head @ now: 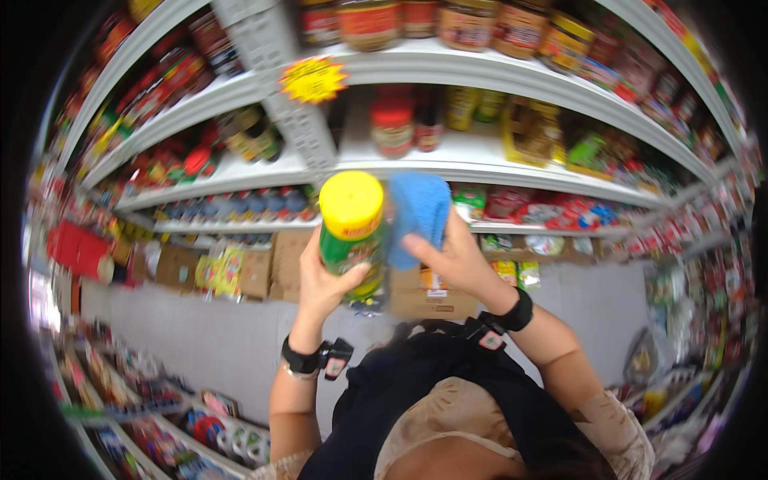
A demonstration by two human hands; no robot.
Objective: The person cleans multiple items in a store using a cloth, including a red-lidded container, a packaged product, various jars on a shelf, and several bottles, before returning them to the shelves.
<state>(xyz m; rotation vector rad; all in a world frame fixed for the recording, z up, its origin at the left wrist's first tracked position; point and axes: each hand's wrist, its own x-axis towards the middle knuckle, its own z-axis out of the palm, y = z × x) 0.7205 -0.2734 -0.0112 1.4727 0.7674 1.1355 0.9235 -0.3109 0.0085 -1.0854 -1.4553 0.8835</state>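
My left hand (327, 282) grips a green canister with a yellow lid (351, 234), which stands roughly upright in front of the shelves. The canister bears printed writing. In my right hand (450, 258) is a blue cloth (420, 210), slightly blurred, just to the right of the canister. I cannot tell whether the cloth touches it. Beyond them a jar with a red lid (392, 126) stands on the white middle shelf (474, 159), beside a dark bottle with a red label (428, 123).
Jars line the upper shelf (408, 63). A yellow starburst tag (313, 80) hangs on the shelf post. Yellow-edged packs (531, 132) stand on the middle shelf at right. Cardboard boxes (435, 304) rest on the grey floor (240, 336) below. More stocked shelves (174, 438) stand behind me.
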